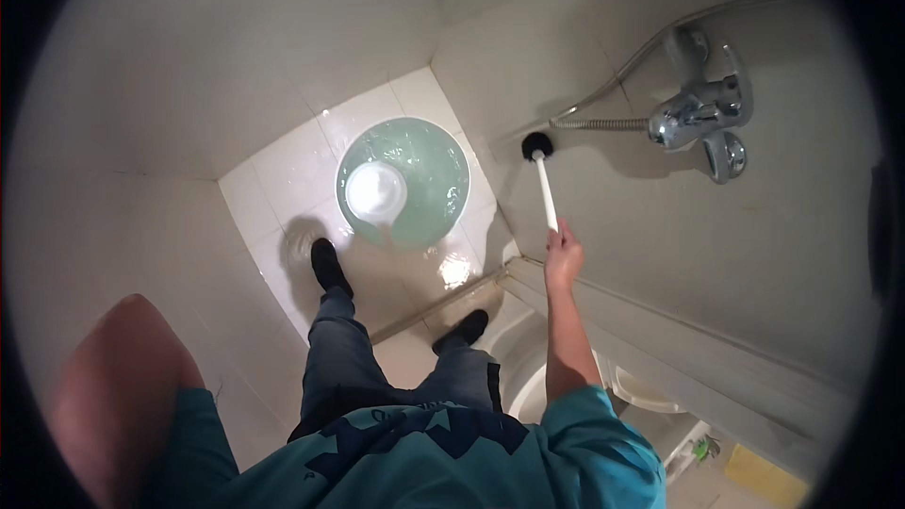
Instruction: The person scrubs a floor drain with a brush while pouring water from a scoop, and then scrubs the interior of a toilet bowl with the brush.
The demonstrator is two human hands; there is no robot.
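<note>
My right hand (563, 258) grips the white handle of a toilet brush (544, 187). The brush's round black head is at the tiled wall, just below the bend of the metal shower hose (601, 124). To the left, a round tub of water (459, 215) stands on the tiled floor, with a white dipper (376, 192) floating in it. My left hand is out of view; only the bent left arm shows at the lower left.
A chrome shower mixer tap (696, 116) is mounted on the right wall. Wet floor tiles (283, 184) surround the tub. A raised sill (438, 307) crosses the floor between my feet. A white washbasin (647, 389) and a yellow cloth-like item (763, 477) are at the lower right.
</note>
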